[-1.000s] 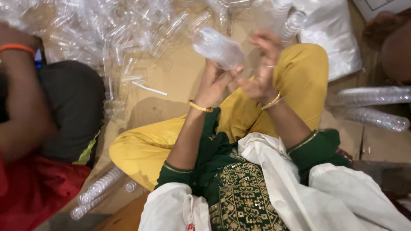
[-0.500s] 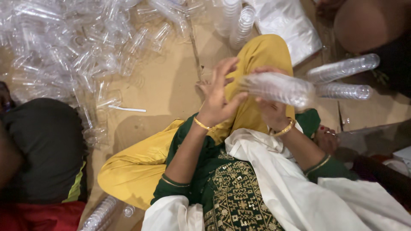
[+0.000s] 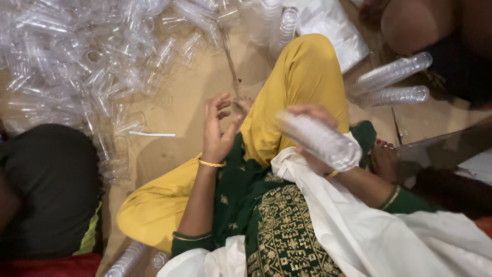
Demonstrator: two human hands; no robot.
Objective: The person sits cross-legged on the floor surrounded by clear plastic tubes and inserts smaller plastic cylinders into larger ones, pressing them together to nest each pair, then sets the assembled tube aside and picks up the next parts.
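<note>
While I sit on the brown floor [image 3: 184, 102] with my knee in yellow trousers [image 3: 302, 82] raised before me, my right hand [image 3: 315, 136] is wrapped around a stack of clear plastic cups [image 3: 320, 139], nested into one long tube that lies tilted across my lap, its nearer end pointing down toward my white scarf [image 3: 359, 225]. My fingers [image 3: 312, 110] curl over the top of the stack and my palm is under it, so the grip is closed on the cups. My left hand [image 3: 219, 131] holds nothing: it is lifted, palm turned toward the stack, fingers spread and loosely bent, clearly apart from the cups with my yellow knee between the two hands. A thin gold bangle [image 3: 211, 163] sits at that wrist. Beyond my left hand, across the top left of the view, a big heap of loose clear cups [image 3: 77, 56] lies scattered on the floor, and a white strip [image 3: 151, 134] lies just at its edge. To my right, two more long stacks of nested cups [image 3: 392, 82] lie side by side on the floor, near a white plastic bag [image 3: 333, 25]. Another person in dark clothing [image 3: 46, 184] sits close on my left, and someone else's bare leg [image 3: 415, 25] shows at the top right.
</note>
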